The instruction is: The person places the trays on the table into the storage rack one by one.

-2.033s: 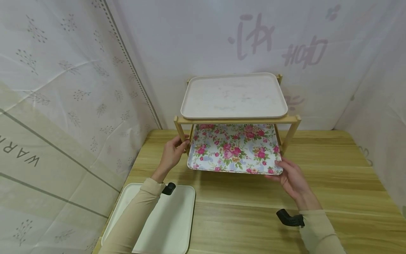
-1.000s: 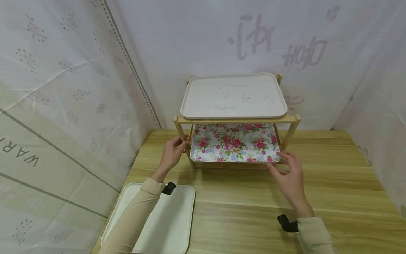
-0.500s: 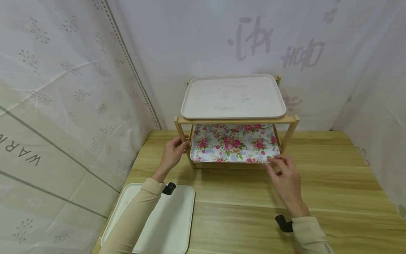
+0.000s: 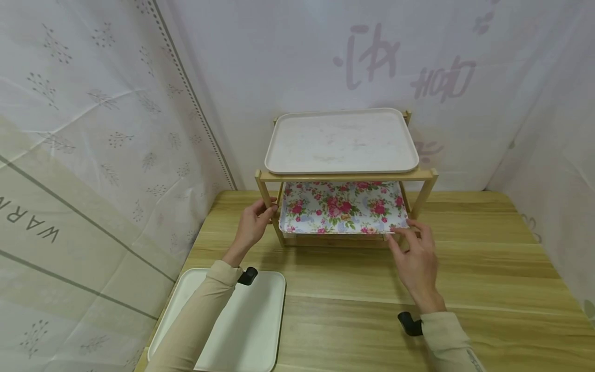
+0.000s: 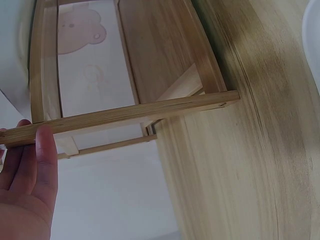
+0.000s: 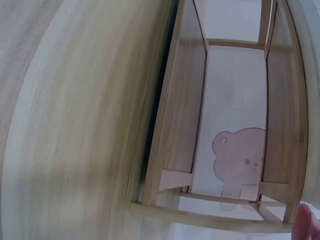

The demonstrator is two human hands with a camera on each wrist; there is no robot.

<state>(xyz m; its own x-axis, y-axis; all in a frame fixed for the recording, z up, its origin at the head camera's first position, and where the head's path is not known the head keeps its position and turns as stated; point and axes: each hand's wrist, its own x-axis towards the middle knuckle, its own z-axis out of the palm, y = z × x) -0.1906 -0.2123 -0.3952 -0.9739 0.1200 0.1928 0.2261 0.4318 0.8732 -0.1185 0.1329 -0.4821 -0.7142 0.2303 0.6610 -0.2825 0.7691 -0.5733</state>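
Note:
A floral tray (image 4: 341, 209) with pink roses on white sits on a lower level of a two-tier wooden rack (image 4: 346, 176). My right hand (image 4: 418, 261) is at the tray's front right corner, thumb at the front edge and fingers over the rim. Only a fingertip (image 6: 301, 223) of it enters the right wrist view. My left hand (image 4: 251, 225) grips the rack's front left post. In the left wrist view, its thumb and fingers close around that wooden post (image 5: 125, 114). A white tray (image 4: 341, 142) lies on the rack's top.
Another white tray (image 4: 253, 320) lies at the front left of the wooden table (image 4: 344, 320), partly under the left forearm. Printed fabric curtains (image 4: 107, 134) stand at the left, back and right of the table.
The floral tray has slid back into the rack, its front edge now nearer the posts. My right hand has followed it and shifted slightly left. The left hand has stayed on the post.

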